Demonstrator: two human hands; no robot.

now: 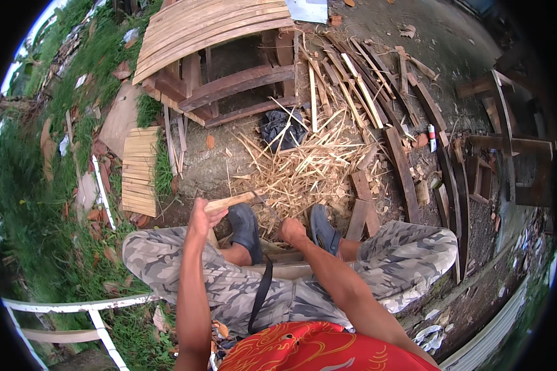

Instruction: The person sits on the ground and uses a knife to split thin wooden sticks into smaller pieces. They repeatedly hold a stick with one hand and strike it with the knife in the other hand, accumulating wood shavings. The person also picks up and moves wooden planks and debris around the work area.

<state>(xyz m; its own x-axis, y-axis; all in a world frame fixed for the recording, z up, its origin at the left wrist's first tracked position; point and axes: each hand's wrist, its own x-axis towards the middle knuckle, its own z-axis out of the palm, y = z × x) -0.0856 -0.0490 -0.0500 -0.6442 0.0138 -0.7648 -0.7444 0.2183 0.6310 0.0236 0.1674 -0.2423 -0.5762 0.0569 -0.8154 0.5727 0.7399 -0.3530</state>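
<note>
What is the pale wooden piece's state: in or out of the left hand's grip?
In: the left hand closes around one end of the wooden piece.

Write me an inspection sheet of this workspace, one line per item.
Surface: bare grey-brown ground, partly covered with wood shavings.
Work things: a pale wooden piece and a thin dark tool, both between the feet.
Clutter: crumpled black plastic among the shavings; dark wooden lengths and a white tube to the right.
Hands: left hand grips the pale wooden piece; right hand is closed, seemingly on the thin dark tool, its handle hidden.
Cables: nothing seen.
Surroundings: slat-topped wooden structure ahead; grass to the left; white frame at lower left.
</note>
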